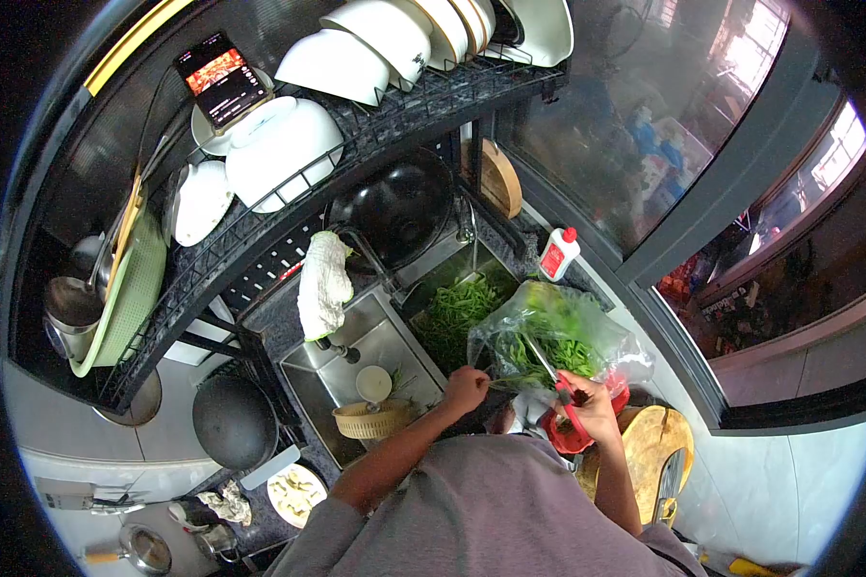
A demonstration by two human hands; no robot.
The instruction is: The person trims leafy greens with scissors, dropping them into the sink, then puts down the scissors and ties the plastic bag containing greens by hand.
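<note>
This place is a kitchen. One can see it from the sink (380, 332) with greens (457, 315) in it, the rack (380, 123) with many white bowls (375, 37), the black wok (399, 202) and the chopping board (649, 444).

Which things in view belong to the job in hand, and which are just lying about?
Apparently in the job:
- what look like red-handled scissors, in the right hand
- greens
- plastic bag

Probably just lying about:
- phone
- red-capped bottle
- white bowls
</note>
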